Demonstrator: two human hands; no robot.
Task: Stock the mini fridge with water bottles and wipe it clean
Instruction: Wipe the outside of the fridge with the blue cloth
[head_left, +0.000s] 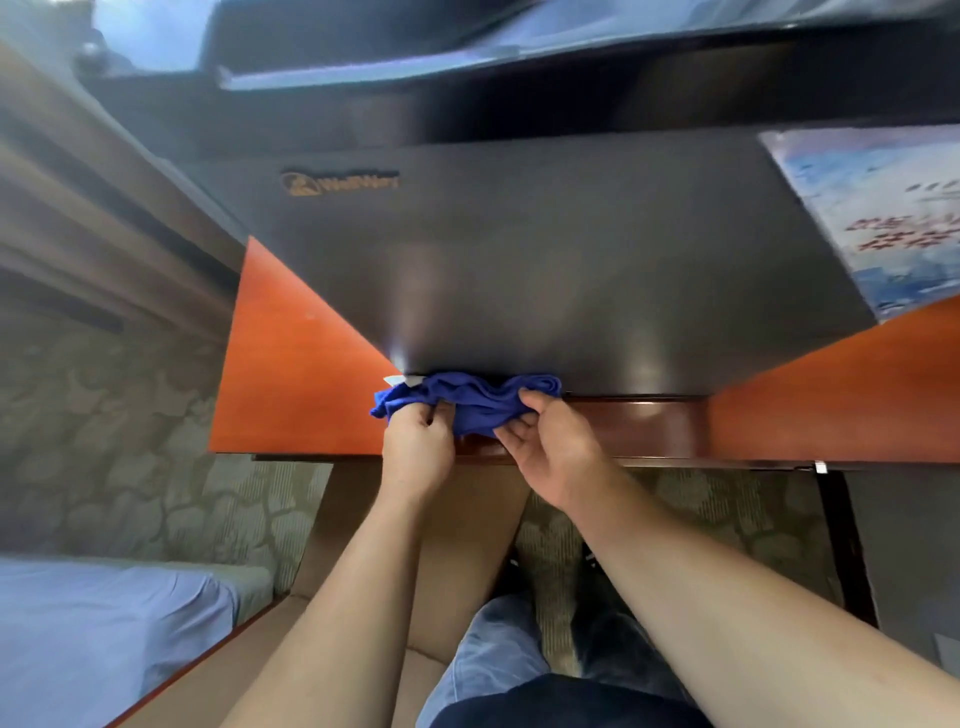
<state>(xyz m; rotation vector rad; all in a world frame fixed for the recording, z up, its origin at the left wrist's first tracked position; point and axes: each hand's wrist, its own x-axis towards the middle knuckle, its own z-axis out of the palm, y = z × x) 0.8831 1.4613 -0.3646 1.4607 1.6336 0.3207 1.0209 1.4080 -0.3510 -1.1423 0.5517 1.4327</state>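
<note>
The mini fridge (545, 260) is standing in a reddish wooden cabinet (291, 364), and its dark door is facing the camera closed, with a gold logo (340, 183) near the upper left corner. A blue cloth (467, 400) is lying bunched against the bottom edge of the door, touching it. The left hand (418, 447) is gripping the left end of the cloth with curled fingers. The right hand (550, 441) is holding the right end, the thumb lying over the top and the fingers curling under it. Both forearms are reaching up from the bottom of the view. A printed card (883, 218) with red characters is leaning beside the fridge on the right. A patterned carpet (104, 441) is covering the floor, and a bed with a pale blue sheet (93, 634) is showing at lower left. No water bottles can be seen.
</note>
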